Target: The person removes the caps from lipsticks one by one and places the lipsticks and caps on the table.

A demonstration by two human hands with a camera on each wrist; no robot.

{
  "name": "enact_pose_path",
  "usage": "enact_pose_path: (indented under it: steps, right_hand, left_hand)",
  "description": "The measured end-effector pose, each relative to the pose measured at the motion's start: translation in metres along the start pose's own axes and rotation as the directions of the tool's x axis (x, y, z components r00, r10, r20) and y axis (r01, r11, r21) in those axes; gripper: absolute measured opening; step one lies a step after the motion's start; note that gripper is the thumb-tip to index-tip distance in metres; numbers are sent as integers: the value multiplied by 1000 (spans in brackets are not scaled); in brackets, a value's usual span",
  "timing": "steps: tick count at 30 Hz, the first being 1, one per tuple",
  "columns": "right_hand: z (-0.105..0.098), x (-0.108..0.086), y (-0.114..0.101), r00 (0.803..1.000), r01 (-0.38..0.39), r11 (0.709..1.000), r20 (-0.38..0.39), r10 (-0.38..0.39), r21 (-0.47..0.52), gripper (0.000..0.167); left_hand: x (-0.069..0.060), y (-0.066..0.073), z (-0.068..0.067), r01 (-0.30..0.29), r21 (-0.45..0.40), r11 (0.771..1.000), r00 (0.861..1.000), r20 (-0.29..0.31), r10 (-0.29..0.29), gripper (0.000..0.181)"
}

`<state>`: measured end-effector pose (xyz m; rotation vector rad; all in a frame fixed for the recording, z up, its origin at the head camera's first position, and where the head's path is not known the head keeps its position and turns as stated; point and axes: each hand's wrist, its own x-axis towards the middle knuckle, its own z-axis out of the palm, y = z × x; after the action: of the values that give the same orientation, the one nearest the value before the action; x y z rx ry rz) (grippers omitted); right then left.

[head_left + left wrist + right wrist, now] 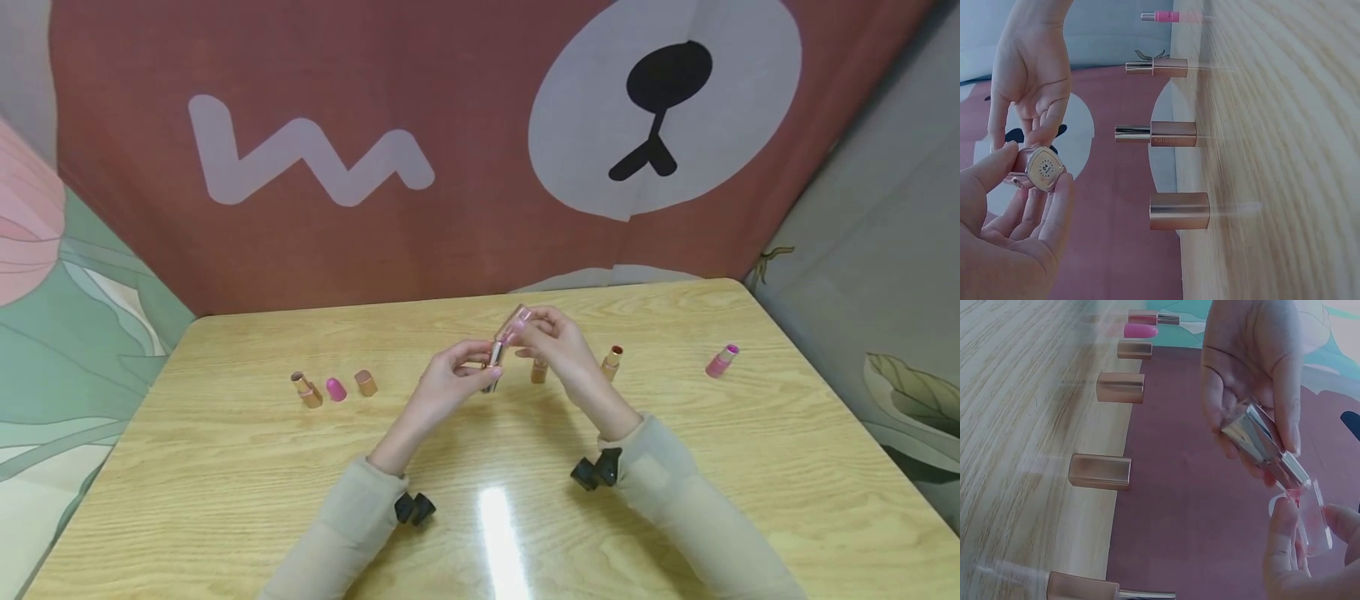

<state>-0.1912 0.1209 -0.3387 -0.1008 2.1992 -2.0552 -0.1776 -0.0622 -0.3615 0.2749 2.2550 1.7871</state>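
Above the middle of the table, my left hand [450, 379] grips the lower part of a lipstick tube [496, 355] with a shiny metallic body. Its round-labelled base [1045, 169] faces the left wrist camera. My right hand [558, 342] pinches a clear, pinkish cap [1315, 520] between thumb and fingers. In the right wrist view, the lipstick's upper end [1296, 475] meets the mouth of this cap at a tilt. Whether it sits inside the cap or only touches its rim, I cannot tell. Reddish colour shows where they meet.
On the left stand an uncapped lipstick [306, 390], a bright pink cap [335, 389] and a rose-gold cap [366, 383]. Right of centre are two rose-gold lipsticks [612, 363], partly behind my right hand and wrist. A pink lipstick [722, 361] stands farther right. A printed curtain [360, 250] hangs behind the table.
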Motion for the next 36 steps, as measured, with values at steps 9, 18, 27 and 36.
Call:
enact_pose_path:
  steps: [9, 18, 27, 36]
  right_hand:
    - [-7, -1, -4, 1000, 13, 1000, -22, -13, 24, 30]
    - [-20, 0, -5, 999, 10, 1000, -39, -9, 18, 34]
    - [-31, -2, -5, 998, 38, 999, -39, -39, -6, 38]
    - [-49, -4, -12, 997, 21, 998, -73, -25, -55, 51]
  left_hand:
    - [-4, -1, -11, 14, 17, 1000, 1000, 3, -14, 43]
    - [-7, -6, -28, 29, 24, 999, 999, -25, -28, 41]
    - [-14, -9, -47, 57, 5, 998, 997, -43, -57, 43]
    - [-20, -10, -63, 40, 63, 997, 997, -61, -36, 44]
